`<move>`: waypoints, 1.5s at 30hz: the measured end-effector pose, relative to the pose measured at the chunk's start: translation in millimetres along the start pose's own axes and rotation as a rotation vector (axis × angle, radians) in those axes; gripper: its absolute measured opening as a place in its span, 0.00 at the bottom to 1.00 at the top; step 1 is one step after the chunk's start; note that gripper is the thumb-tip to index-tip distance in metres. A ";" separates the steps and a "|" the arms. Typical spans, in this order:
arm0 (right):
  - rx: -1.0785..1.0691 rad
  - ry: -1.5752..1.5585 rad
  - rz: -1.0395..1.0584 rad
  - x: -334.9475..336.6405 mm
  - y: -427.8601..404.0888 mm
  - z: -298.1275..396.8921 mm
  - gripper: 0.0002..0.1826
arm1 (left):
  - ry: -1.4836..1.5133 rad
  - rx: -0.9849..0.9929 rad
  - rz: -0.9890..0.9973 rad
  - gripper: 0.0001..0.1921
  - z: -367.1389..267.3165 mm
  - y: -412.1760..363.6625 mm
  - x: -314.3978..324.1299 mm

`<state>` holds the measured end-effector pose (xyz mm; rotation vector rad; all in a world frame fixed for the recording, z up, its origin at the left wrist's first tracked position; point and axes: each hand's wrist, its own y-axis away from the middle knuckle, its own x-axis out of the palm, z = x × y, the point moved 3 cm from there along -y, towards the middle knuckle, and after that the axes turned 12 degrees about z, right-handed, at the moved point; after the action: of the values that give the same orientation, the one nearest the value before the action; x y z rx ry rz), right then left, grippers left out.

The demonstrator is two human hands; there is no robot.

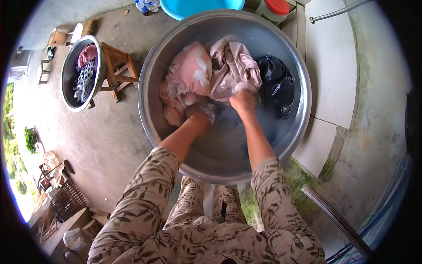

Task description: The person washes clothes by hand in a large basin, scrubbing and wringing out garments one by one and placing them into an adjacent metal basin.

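Before me stands a large round metal basin (211,155) of cloudy water with wet clothes. My left hand (198,115) is partly under water at the lower edge of a pink garment with white shapes (193,67); its fingers are hidden. My right hand (244,99) presses into a pale pink satiny garment (230,66), its fingers curled and partly covered by wet cloth. The two garments lie side by side. A black shiny garment (277,85) floats to the right of my right hand, apart from it.
A smaller metal basin (102,66) of clothes rests on a wooden stool (120,67) at left. Beyond the large basin are a blue basin (201,8), plastic bottles (143,7) and a red-lidded container (275,10). A tiled ledge (329,66) borders the right side, with a hose (336,214) below.
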<state>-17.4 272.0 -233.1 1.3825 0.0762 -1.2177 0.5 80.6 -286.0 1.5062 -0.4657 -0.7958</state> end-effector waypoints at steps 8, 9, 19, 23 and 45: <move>-0.156 -0.312 -0.315 13.6 -21.2 -45.4 0.19 | 0.348 -0.045 -0.622 0.30 14.9 -6.3 -94.1; -0.022 -0.420 -0.146 14.4 -27.4 -65.0 0.13 | 0.346 -0.029 -0.627 0.30 8.3 -5.1 -92.6; -0.778 -1.912 0.161 -82.1 196.3 59.2 0.14 | 0.694 0.121 -0.611 0.30 56.7 42.1 -66.5; -0.760 -1.705 0.186 -102.7 275.0 45.9 0.13 | 2.317 1.472 0.162 0.35 -17.8 112.5 -97.9; -0.360 0.178 -0.192 66.8 196.8 -19.3 0.44 | 0.876 0.140 -0.648 0.31 22.7 176.9 20.1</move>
<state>156.6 194.1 -148.0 1.1798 0.5387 -1.1670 28.5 30.9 -115.9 1.9854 0.6613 -0.4998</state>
